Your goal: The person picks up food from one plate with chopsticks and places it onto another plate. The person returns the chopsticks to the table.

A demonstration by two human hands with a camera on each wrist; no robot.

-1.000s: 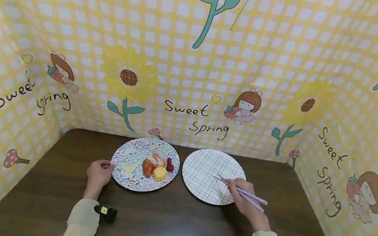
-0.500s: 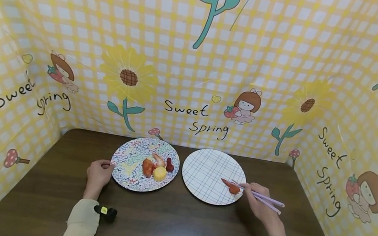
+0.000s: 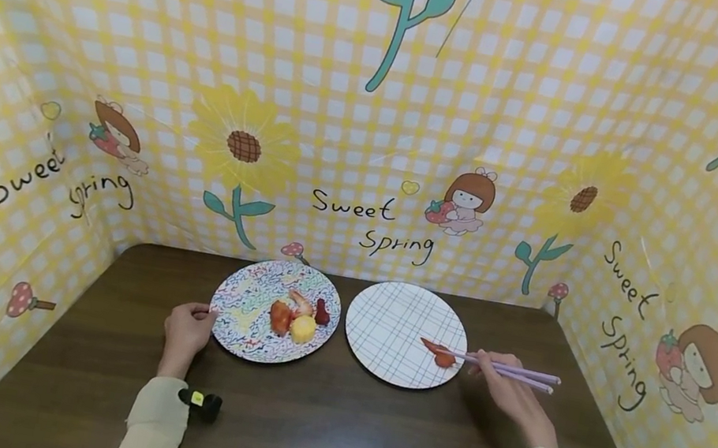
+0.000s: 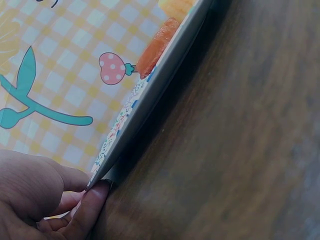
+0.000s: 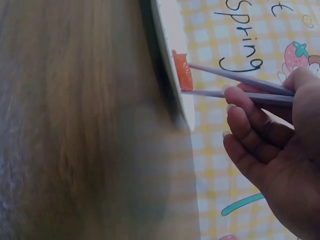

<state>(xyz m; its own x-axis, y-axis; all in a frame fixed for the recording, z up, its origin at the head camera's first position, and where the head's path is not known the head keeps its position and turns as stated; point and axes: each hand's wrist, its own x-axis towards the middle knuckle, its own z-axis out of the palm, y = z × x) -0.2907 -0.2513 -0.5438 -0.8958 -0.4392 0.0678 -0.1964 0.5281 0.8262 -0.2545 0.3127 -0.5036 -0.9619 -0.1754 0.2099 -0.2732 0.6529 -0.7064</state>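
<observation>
In the head view my left hand (image 3: pixel 188 332) is at the left rim of a multicoloured speckled plate (image 3: pixel 243 308). The left wrist view shows its thumb and fingers pinching that rim. My right hand (image 3: pixel 510 387) holds a pair of pale purple chopsticks (image 3: pixel 523 375), pointing left over the right rim of a white plate with a checked line pattern (image 3: pixel 398 327). An orange-red food piece (image 3: pixel 445 358) with a pointed end lies on this plate. In the right wrist view the chopstick tips stand apart, right at the orange-red piece (image 5: pixel 183 72).
The speckled plate bears a brown-orange piece (image 3: pixel 280 318), a shrimp (image 3: pixel 300 302), a yellow round piece (image 3: pixel 303 329) and a dark red piece (image 3: pixel 322 311). Both plates stand side by side near the back edge of the dark wooden table (image 3: pixel 322 434). Checked cloth (image 3: pixel 377 123) surrounds the table.
My right hand has moved right with the chopsticks, which now lie flatter across the view. The orange-red piece, first hidden, shows on the checked plate. My left hand has stayed put.
</observation>
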